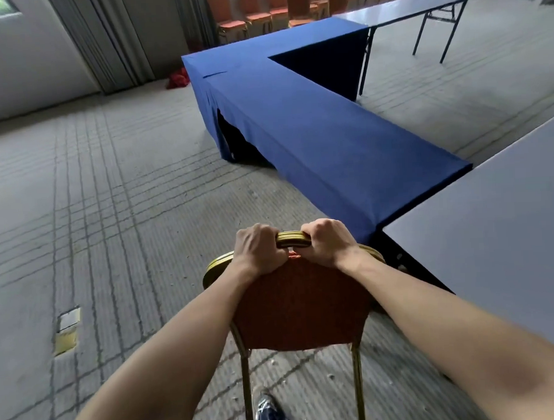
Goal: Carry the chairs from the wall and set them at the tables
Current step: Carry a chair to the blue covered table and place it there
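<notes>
A red-backed chair (pixel 300 307) with a gold metal frame is right in front of me, its back facing me. My left hand (pixel 258 248) and my right hand (pixel 326 241) both grip the gold handle at the top of its back, side by side. Ahead on the right runs a long table under a blue cloth (pixel 313 125). A bare grey table (pixel 498 228) stands close on my right. Several more red chairs (pixel 261 18) are lined up against the far wall. The chair's seat is hidden behind its back.
A second bare folding table (pixel 419 6) stands at the far right. Grey carpet (pixel 94 202) stretches open to the left. A floor socket plate (pixel 68 328) lies at lower left. A red bundle (pixel 177 79) lies by the curtain. My shoe (pixel 270 410) shows below the chair.
</notes>
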`<state>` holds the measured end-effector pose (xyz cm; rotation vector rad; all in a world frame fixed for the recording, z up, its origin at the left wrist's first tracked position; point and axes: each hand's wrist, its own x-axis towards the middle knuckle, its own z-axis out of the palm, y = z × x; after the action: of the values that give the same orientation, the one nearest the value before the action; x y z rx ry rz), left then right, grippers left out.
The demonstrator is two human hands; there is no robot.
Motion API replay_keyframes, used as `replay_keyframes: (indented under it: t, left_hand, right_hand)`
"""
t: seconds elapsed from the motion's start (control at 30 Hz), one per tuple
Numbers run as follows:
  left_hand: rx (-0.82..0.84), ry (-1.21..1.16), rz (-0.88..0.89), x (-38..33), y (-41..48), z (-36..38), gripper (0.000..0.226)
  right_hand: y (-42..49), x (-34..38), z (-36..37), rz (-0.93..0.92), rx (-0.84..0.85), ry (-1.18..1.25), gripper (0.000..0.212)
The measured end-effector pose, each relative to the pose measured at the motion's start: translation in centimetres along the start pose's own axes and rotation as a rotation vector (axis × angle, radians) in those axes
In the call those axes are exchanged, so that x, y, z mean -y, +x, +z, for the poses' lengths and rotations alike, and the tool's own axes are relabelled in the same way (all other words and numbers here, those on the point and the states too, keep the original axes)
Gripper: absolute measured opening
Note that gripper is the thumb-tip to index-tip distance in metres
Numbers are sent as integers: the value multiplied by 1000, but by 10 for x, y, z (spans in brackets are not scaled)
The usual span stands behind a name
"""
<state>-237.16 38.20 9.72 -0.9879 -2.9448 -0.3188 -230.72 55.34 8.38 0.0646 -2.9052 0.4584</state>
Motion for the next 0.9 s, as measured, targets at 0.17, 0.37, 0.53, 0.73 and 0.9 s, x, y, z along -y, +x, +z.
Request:
replay_keyframes:
  t: [0.17,0.37,0.53,0.73,0.9]
  left_hand:
    - [14,10,72,65,82,-16,26]
    - [46,1,160,116,189,-13,27]
    - [51,40,237,139,279,-1,26]
    - [77,20,315,158,374,7,27]
    - [124,-31,399,160,463,13,26]
  right_hand:
    - [89,10,12,83,-22,-58,36]
    - [185,-16,37,176,-67,-88,29]
    - [256,-55,58,254,-106,-64,35]
    - [332,-98,58,298,-125,-57,34]
    - [390,-142,56,379,-186,-154,37]
